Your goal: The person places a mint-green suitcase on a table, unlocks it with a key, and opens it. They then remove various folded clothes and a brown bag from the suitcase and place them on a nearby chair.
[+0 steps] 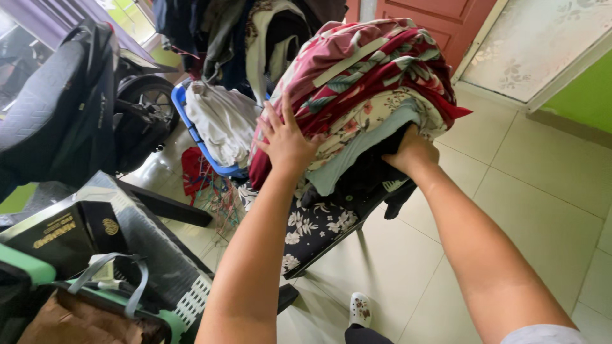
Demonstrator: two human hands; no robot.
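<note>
— Clothes pile (376, 83), where? 
— On the floral chair (315, 229). Your left hand (287, 141) presses it, fingers spread; your right hand (411, 153) is buried under, probably gripping.

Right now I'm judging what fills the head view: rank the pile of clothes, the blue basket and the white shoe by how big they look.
1. pile of clothes, largest.
2. blue basket, partly hidden and farther away, so unsure.
3. white shoe, smallest.
</note>
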